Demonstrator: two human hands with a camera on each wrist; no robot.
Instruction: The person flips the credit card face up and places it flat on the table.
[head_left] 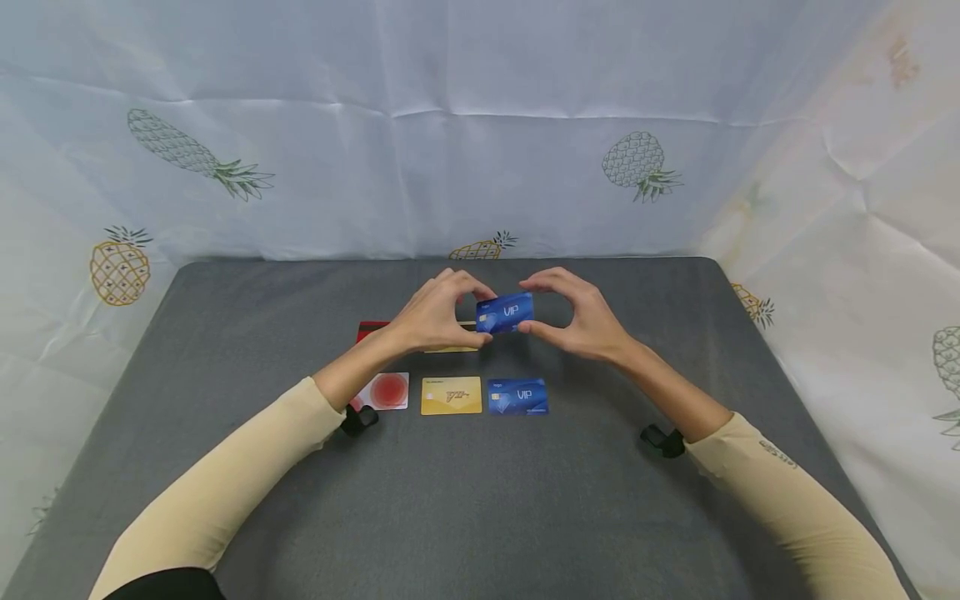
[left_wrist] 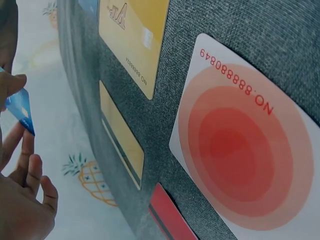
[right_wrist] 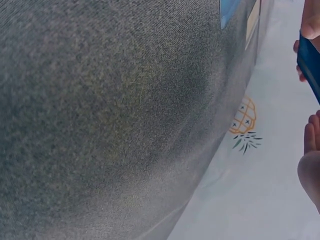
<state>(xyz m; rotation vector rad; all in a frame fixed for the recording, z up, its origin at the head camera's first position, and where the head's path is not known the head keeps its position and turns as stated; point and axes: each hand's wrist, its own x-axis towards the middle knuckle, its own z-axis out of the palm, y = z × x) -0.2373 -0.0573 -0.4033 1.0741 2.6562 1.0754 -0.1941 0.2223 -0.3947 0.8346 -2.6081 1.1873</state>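
A blue VIP card (head_left: pixel 505 312) is held up over the far part of the grey table, its printed face toward the head camera. My left hand (head_left: pixel 438 312) grips its left edge between thumb and fingers. At the right edge, my right hand (head_left: pixel 581 317) holds it with the index finger by the top corner and the thumb at the lower one. Below the hands lie a white card with red circles (head_left: pixel 389 391), a gold card (head_left: pixel 451 396) and a second blue VIP card (head_left: pixel 518 397) in a row.
Behind that row lie a red card (left_wrist: pixel 170 215) and another gold card (left_wrist: pixel 121 137), both with a dark stripe and partly covered by my left hand in the head view. A white pineapple-print cloth (head_left: pixel 480 183) hangs past the table's far edge.
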